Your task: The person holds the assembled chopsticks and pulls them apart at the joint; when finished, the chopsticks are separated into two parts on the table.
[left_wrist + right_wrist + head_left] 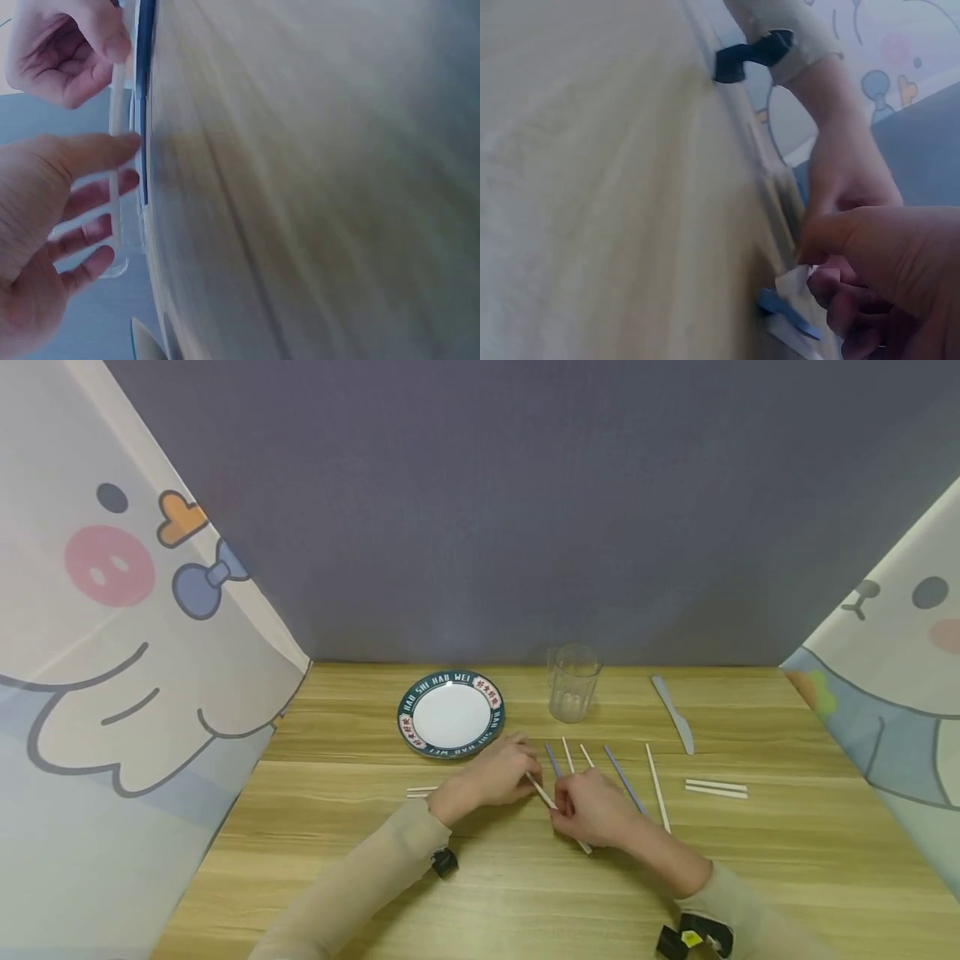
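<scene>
1. The left hand (506, 768) curls its fingers round a pale chopstick (543, 792).
2. The right hand (596, 806) pinches it with its fingers.
3. The chopstick slants between both hands, beside a row of sticks (625, 779) on the tabletop (525, 902).
4. Beyond are a plate (452, 714) and a clear mug (573, 685).

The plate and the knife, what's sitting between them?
A clear mug stands on the table between the plate and the knife. You can see that in the head view.
</scene>
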Motion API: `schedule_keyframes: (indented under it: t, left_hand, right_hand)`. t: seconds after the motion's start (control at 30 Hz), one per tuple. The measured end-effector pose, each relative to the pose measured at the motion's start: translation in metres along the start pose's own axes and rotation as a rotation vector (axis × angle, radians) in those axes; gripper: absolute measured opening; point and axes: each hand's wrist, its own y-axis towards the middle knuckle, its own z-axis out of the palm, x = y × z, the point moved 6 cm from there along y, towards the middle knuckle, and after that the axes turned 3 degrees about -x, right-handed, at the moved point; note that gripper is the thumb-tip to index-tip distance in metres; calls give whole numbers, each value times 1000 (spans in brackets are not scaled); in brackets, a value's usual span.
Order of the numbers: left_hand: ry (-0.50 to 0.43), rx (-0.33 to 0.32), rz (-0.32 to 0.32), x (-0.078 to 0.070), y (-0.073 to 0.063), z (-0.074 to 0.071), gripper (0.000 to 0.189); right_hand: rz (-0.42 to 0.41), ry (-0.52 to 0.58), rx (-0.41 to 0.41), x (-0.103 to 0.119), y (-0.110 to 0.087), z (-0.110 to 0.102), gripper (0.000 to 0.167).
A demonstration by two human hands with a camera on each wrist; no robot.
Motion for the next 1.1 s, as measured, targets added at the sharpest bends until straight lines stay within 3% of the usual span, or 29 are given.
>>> schedule_keyframes:
  t: [0.3, 0.47, 0.63, 0.87, 1.1]
  left_hand:
    - [-17, -41, 31, -10, -10, -21, 8]
    - [-59, -129, 22, -20, -14, -41, 8]
    - [-119, -181, -13, -24, -16, -51, 7]
    - [-28, -257, -1, -30, -20, -60, 13]
    - [-21, -340, 54, -35, -23, -70, 15]
  right_hand:
    - [-105, -68, 25, 4, 2, -33, 26]
    - [-170, -52, 65, 9, 7, -47, 25]
    - [-185, -12, 74, 12, 13, -53, 21]
    - [-200, 43, 88, 21, 15, -62, 15]
    - [-283, -39, 86, 30, 13, -74, 25]
